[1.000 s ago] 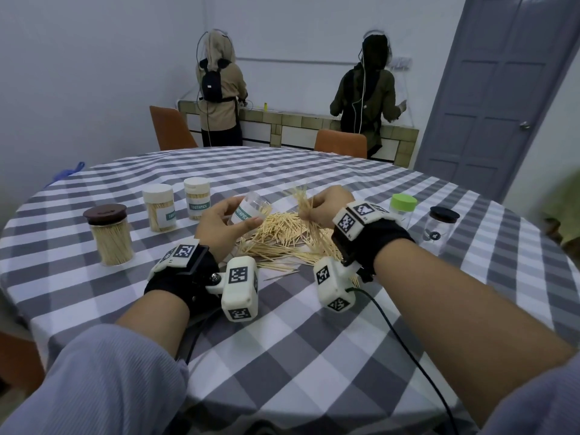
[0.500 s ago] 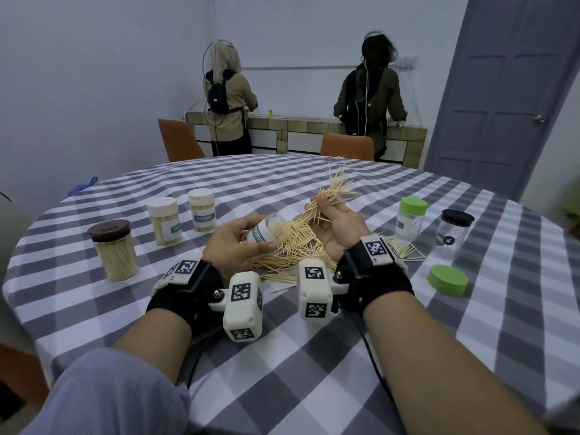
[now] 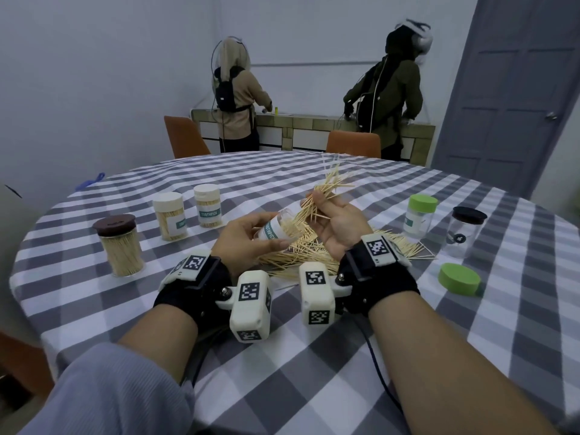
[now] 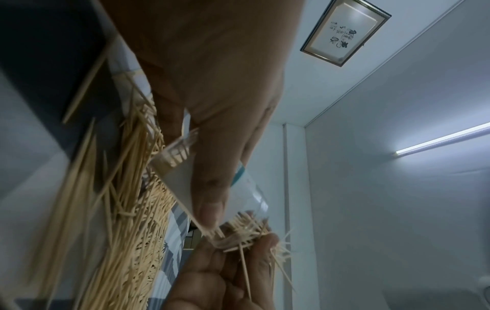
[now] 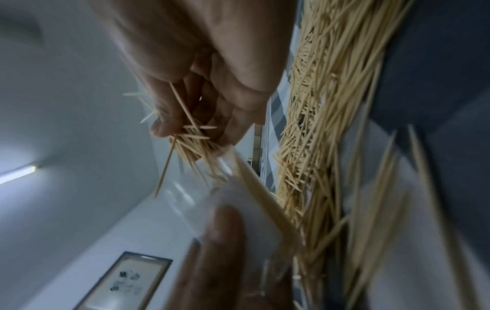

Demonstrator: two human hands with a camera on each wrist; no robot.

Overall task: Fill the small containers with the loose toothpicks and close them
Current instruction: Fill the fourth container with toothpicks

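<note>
— Since half a second ago, both hands have risen a little off the pile, and the bundle of toothpicks (image 3: 326, 193) now pokes into the mouth of the tilted container (image 3: 276, 229). What holds what?

— Left hand (image 3: 248, 243) grips the clear labelled container, thumb and fingers curled round it, mouth tipped toward one o'clock. Right hand (image 3: 337, 226) pinches the bundle, tips fanning out at twelve o'clock, lower ends inside the opening.

— And the surface?

— A round table with a grey-and-white checked tablecloth (image 3: 314, 387). The loose pile of toothpicks (image 3: 314, 251) lies at centre, just under both hands.

— Count for me, left to right.

— At nine o'clock one brown-lidded jar (image 3: 119, 246), full. Next, two white-capped containers (image 3: 171, 219), both filled, side by side. Then the one in hand. At three o'clock one green-lidded container (image 3: 420, 216), one black-lidded jar (image 3: 466, 235), and one loose green lid (image 3: 459, 277) flat on the cloth at four o'clock.

— The room?

— Pale walls, a grey door (image 3: 514, 89) at two o'clock, two orange chairs (image 3: 185, 138) behind the table, and two people at a tiled counter (image 3: 314, 124) at twelve, backs turned. The framing has barely shifted since the earlier picture.
</note>
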